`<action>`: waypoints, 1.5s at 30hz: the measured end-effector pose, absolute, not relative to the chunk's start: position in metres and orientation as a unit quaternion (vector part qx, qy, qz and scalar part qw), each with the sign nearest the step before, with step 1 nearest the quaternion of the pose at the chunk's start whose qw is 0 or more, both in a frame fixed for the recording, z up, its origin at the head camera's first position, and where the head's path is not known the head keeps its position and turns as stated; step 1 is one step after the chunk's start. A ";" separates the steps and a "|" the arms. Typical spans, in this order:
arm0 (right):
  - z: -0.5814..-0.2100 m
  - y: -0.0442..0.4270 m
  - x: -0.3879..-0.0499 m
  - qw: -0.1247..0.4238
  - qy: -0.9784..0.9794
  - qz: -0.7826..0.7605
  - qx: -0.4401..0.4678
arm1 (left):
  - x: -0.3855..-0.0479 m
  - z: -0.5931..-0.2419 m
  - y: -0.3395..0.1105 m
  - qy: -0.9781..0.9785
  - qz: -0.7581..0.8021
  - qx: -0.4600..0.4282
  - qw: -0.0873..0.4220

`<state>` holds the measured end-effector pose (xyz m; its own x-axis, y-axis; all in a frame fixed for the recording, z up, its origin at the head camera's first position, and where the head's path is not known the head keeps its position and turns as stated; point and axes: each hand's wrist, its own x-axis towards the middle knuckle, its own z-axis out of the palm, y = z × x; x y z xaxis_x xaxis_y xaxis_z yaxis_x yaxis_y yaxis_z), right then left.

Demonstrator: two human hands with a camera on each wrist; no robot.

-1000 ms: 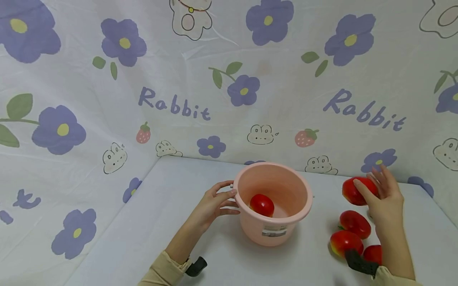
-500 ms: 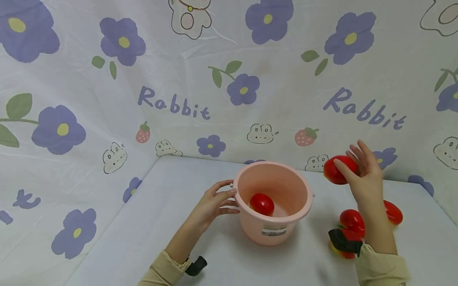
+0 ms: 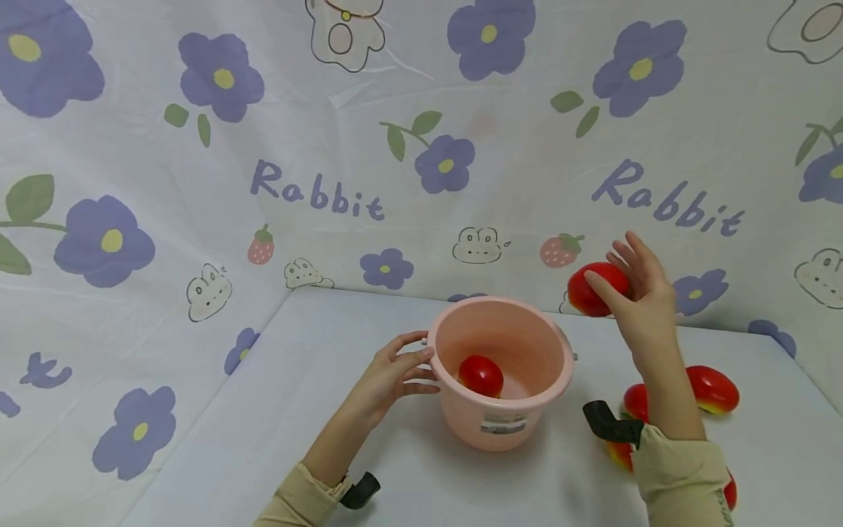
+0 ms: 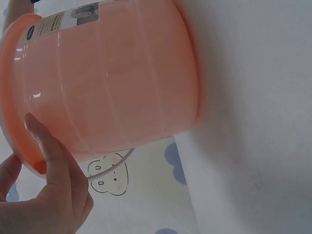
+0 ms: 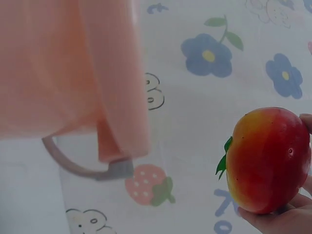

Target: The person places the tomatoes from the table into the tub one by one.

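A pink bucket (image 3: 490, 432) stands mid-table with one red fruit (image 3: 481, 376) inside. My left hand (image 3: 388, 377) pinches its rim at the left, thumb over the edge and fingers along the outer wall; the left wrist view shows this hand (image 4: 58, 190) at the rim of the bucket (image 4: 122, 78). Up in the air, right of the bucket, my right hand (image 3: 642, 300) holds another red fruit (image 3: 596, 290) between thumb and fingers. In the right wrist view that fruit (image 5: 268, 161) shows green leaves and a yellowish side.
Several red and yellow fruits (image 3: 713, 389) lie on the white table (image 3: 263, 439) at the right, partly hidden by my right forearm. Behind the table hangs a patterned cloth (image 3: 316, 110). The bucket's thin handle (image 5: 73, 165) hangs below its rim.
My right hand has moved left and upward with its fruit, closer to the bucket. More of the fruit at the far right shows. My left hand stays on the rim.
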<state>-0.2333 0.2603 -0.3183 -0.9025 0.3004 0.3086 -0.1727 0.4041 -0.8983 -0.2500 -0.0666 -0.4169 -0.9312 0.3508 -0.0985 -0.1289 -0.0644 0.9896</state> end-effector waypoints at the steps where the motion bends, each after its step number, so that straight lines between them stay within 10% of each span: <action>1: -0.317 0.258 -0.234 0.217 -0.808 0.546 -0.036 | -0.250 -0.417 -0.067 0.663 0.725 0.084 0.166; 45: -0.307 0.156 -0.269 0.160 -0.773 0.598 0.136 | -0.249 -0.416 -0.068 0.661 0.725 0.084 0.172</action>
